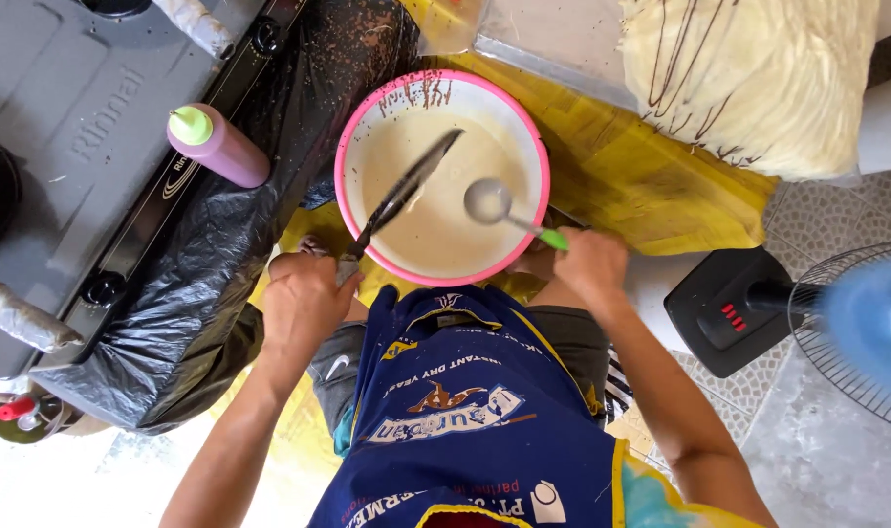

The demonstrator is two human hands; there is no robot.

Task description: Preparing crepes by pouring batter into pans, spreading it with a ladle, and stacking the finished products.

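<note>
A white bowl with a pink rim [347, 147] holds pale, creamy batter and sits on a yellow sheet in front of me. My left hand [304, 298] grips a long dark flat tool [406, 191] that slants across the bowl over the batter. My right hand [590, 264] holds a green-handled metal ladle [489, 200], whose round cup hangs over the batter right of centre. I wear a blue apron.
A purple squeeze bottle with a green cap [216, 145] stands left of the bowl, on a black plastic sheet [172, 323] beside a grey gas stove [64, 127]. A pale heap streaked with brown drizzle [758, 78] lies at top right. A fan [856, 323] stands at right.
</note>
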